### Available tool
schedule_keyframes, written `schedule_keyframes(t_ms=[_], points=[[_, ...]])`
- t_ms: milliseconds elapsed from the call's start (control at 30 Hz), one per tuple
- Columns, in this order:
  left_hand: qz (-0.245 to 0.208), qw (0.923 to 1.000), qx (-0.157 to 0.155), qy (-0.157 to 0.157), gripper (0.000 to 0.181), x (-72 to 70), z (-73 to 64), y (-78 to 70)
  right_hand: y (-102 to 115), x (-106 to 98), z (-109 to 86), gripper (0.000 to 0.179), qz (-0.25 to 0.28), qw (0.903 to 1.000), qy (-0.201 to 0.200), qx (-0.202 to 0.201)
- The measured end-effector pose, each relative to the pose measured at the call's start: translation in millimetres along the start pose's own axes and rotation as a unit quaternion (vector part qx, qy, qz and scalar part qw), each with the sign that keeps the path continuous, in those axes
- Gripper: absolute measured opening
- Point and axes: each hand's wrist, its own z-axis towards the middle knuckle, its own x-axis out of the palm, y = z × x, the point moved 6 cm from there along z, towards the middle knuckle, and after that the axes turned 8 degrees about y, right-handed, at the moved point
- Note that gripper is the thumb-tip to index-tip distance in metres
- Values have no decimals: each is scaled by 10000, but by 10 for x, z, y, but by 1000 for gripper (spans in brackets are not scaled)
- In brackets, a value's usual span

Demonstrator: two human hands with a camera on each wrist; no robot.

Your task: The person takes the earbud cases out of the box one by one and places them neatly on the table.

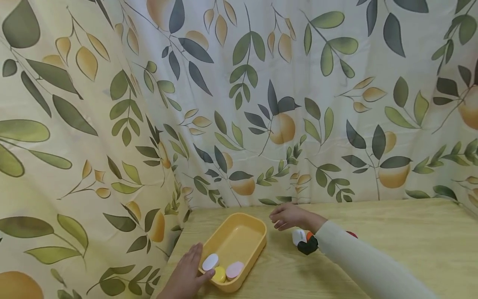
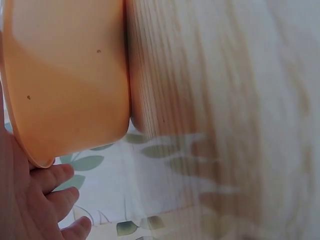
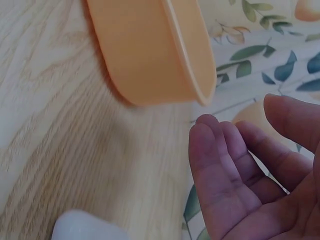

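Note:
A yellow-orange plastic bin (image 1: 257,245) stands on the table at centre left. In its near end lie a white round piece (image 1: 210,261), a yellow round piece (image 1: 219,275) and a pink one (image 1: 235,270). My left hand (image 1: 188,270) holds the bin's near left corner, thumb over the rim and fingers along the outside wall. Off the bin's far right side hovers my right hand (image 1: 288,216), fingers loosely bent and nothing in them. In the right wrist view its fingertips (image 3: 202,142) are apart from the bin wall (image 3: 150,60).
Under the right forearm lies a small cluster: a white piece (image 1: 298,237), an orange piece (image 1: 309,236) and a black piece (image 1: 308,246). A red piece (image 1: 352,234) is mostly hidden behind the sleeve. Leaf-patterned curtains (image 1: 239,124) border the wooden table (image 1: 403,232) at back and left.

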Motion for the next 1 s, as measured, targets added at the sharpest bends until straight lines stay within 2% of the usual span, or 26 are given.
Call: schedule_keyframes(t_ms=[200, 367, 567, 767, 1000], points=[[164, 9998, 62, -82, 90, -44, 3, 8, 50, 141, 84, 33, 30, 10000, 77, -35], [79, 9999, 64, -68, 89, -61, -27, 13, 77, 286, 175, 33, -9, 9996, 249, -114], [84, 9999, 92, -104, 88, -60, -43, 30, 183, 391, 241, 35, -302, 9990, 291, -183], [50, 9997, 89, -213, 89, -49, -51, 48, 222, 492, 323, 36, -278, 9988, 377, -125], [76, 9999, 66, -135, 92, -16, -23, 25, 232, 600, 410, 31, -298, 9988, 341, -168]])
